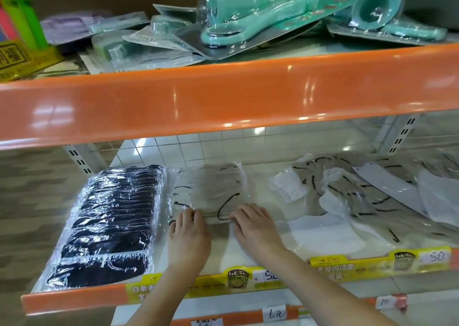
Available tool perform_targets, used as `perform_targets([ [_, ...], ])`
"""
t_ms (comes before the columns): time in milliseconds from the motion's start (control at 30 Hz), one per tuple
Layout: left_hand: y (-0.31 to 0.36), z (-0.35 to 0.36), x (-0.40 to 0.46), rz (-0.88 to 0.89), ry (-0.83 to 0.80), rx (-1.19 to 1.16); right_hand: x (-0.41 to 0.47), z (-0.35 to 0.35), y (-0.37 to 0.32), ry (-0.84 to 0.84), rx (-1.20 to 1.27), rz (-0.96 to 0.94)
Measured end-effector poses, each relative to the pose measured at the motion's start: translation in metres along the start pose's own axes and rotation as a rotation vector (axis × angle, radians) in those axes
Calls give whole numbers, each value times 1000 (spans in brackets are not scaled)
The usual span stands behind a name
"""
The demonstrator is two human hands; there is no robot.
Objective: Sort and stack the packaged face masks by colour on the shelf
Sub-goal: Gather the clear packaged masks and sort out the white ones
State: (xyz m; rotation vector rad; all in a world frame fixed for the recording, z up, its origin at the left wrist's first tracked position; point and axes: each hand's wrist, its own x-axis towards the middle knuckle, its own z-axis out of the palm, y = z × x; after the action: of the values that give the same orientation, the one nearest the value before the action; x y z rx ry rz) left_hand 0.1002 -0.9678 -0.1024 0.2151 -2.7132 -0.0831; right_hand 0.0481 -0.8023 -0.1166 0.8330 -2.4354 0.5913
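From the head camera: both hands are down on the middle shelf [248, 258], squaring up the grey mask stack [211, 191]. Left hand [187, 236] and right hand [255, 228] have fingertips curled onto its near edge, pinching the wrapper, I'd say. The black mask row [109, 223] sits finished just to the left, touching it. The loose white and grey packets [372, 196] on the right look next, needing a reach across. The orange upper shelf lip [223, 97] hangs low overhead; bare shelf lies between stack and pile.
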Motion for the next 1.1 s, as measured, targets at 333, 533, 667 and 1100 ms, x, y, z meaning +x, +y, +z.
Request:
perform_targets([
  [333,22,-12,10,38,-75,-55,3,-8,-3,-104,50,55],
  [533,59,-28,26,86,-106,-110,11,-26,11,-209,70,90],
  [667,96,-35,34,76,-200,-163,8,-49,38,-182,64,136],
  [1100,229,-10,36,288,-204,-312,-48,-124,154,8,-148,298],
])
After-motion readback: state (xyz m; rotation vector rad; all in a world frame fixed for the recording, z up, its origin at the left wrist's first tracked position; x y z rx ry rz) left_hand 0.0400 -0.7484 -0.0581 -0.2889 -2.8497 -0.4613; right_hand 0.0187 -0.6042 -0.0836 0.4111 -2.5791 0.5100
